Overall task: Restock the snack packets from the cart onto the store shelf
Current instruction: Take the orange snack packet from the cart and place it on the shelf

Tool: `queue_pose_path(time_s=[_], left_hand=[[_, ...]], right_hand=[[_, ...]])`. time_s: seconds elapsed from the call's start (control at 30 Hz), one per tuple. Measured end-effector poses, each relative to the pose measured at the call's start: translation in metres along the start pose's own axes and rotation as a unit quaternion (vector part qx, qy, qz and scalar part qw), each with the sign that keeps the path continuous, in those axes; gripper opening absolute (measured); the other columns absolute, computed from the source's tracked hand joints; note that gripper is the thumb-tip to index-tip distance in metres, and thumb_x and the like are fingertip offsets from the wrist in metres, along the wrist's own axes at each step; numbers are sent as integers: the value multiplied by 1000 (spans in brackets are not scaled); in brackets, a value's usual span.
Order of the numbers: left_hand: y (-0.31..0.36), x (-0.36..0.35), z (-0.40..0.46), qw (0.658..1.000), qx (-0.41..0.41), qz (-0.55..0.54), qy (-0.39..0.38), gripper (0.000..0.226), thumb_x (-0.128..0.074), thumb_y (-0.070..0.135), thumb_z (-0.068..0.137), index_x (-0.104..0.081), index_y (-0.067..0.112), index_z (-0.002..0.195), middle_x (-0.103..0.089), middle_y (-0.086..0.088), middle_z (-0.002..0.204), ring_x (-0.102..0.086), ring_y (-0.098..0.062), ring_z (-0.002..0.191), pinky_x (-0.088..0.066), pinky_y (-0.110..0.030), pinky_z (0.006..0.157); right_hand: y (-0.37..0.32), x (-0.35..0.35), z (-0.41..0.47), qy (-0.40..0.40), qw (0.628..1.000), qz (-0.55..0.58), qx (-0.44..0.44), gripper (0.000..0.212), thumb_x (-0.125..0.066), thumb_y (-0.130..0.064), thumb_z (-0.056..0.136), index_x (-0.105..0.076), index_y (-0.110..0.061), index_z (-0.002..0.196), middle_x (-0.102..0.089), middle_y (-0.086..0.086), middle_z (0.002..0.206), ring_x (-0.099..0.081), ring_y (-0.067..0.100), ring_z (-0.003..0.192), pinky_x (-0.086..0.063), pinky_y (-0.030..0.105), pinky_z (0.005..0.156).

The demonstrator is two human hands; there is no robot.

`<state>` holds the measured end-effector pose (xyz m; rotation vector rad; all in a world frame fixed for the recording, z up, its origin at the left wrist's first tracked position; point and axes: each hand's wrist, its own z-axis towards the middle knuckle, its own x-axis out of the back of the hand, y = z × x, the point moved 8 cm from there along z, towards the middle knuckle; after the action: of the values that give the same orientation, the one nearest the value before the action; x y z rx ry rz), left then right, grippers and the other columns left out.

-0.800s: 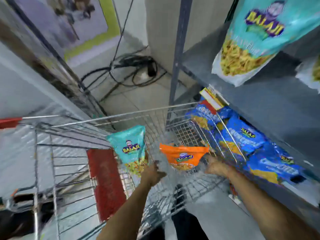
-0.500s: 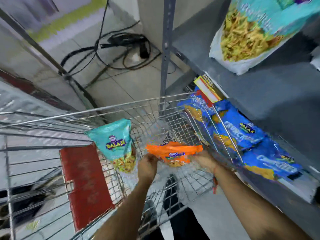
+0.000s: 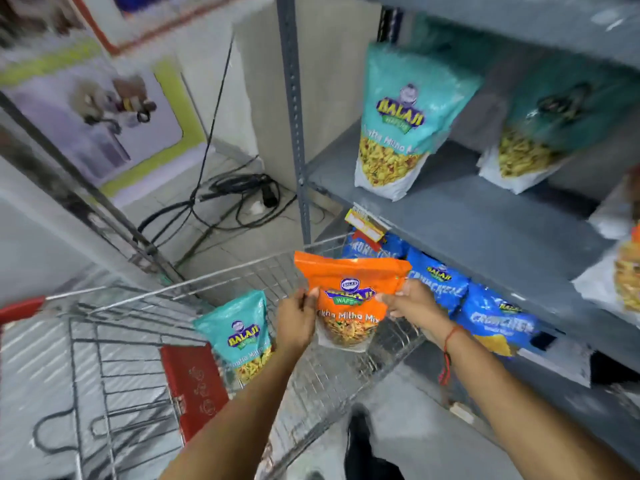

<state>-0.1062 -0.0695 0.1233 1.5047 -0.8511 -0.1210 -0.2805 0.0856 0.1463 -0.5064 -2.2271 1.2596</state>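
Note:
An orange snack packet point(image 3: 349, 292) is held upright above the wire cart point(image 3: 145, 327). My left hand point(image 3: 296, 320) grips its left edge and my right hand point(image 3: 408, 306) grips its right edge. A teal snack packet point(image 3: 239, 330) stands inside the cart, left of my left hand. The grey store shelf point(image 3: 485, 216) is to the right. Two teal packets point(image 3: 398, 123) stand on that shelf, and blue packets point(image 3: 485, 310) fill the level below it.
A red flap point(image 3: 194, 382) sits in the cart's seat area and a red handle point(image 3: 20, 308) is at the far left. Black cables point(image 3: 235, 195) lie on the tiled floor beyond the cart. A shelf upright point(image 3: 294, 112) rises just behind the cart.
Both hands have lifted the orange packet up out of the cart and turned it upright. The view has tilted up, showing more of the shelf.

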Motion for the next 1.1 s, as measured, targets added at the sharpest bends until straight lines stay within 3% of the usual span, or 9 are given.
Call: queue_pose_path(time_s=[0.07,0.17,0.27,0.43,0.53,0.6,0.77,0.97,1.1], left_hand=[[51,19,1,999,-52,7,10,36,-49,44,91,-51,20,64,-59,5,59,-50,-3,57,-34,-18,53],[129,43,1,990,-136,-19,26,35,-51,42,90,-53,21,61,-65,-13,64,-57,-7,59,-43,-28,58],[208,63,-6,978,-197,-32,53,35,-54,43,87,-57,21,61,-68,-5,64,-63,-18,64,-50,-38,65],[333,84,-36,951,-295,-71,62,38,-59,37,86,-68,6,67,-72,-15,67,-60,-13,62,-44,-34,58],[381,83,-48,945,-313,-75,54,38,-60,39,85,-72,6,70,-71,-6,64,-65,-15,64,-50,-33,60],[398,77,-51,948,-303,-87,42,41,-58,47,78,-72,9,70,-75,-4,68,-70,-22,68,-59,-38,68],[417,59,-70,950,-293,-104,15,40,-58,46,79,-72,9,73,-76,-7,73,-72,-26,72,-60,-47,75],[416,12,-93,949,-292,-118,-28,41,-56,55,73,-71,18,68,-76,0,70,-72,-21,72,-60,-47,75],[405,-47,-122,942,-309,-116,-54,36,-57,48,80,-70,17,70,-74,0,69,-70,-20,68,-59,-46,70]], right_hand=[[-35,17,-19,28,999,10,40,7,-68,-13,82,-67,-20,80,-71,-7,76,-63,7,67,-49,17,54],[-95,45,-54,70,991,27,109,3,-66,-14,84,-66,-16,82,-70,2,80,-63,11,70,-52,25,64],[-156,81,-98,136,973,50,179,6,-69,-18,81,-70,-13,84,-75,6,86,-69,20,78,-56,40,78],[-239,130,-184,201,929,117,287,12,-66,-8,83,-67,-14,73,-72,-12,57,-65,-1,54,-49,13,51],[-264,157,-220,240,906,135,320,7,-67,-11,82,-69,-12,75,-74,-11,61,-67,2,59,-52,15,55],[-269,170,-234,251,903,136,321,5,-68,-16,82,-71,-14,78,-76,-9,68,-70,6,67,-54,17,59],[-265,192,-258,262,899,134,324,4,-66,-18,84,-69,-16,82,-76,-8,68,-71,5,66,-54,15,54],[-229,227,-279,284,898,142,306,2,-68,-16,82,-69,-14,83,-77,-1,76,-72,9,67,-52,17,50],[-181,269,-295,284,914,129,261,10,-70,-14,80,-72,-8,87,-78,7,85,-67,20,74,-50,27,62]])
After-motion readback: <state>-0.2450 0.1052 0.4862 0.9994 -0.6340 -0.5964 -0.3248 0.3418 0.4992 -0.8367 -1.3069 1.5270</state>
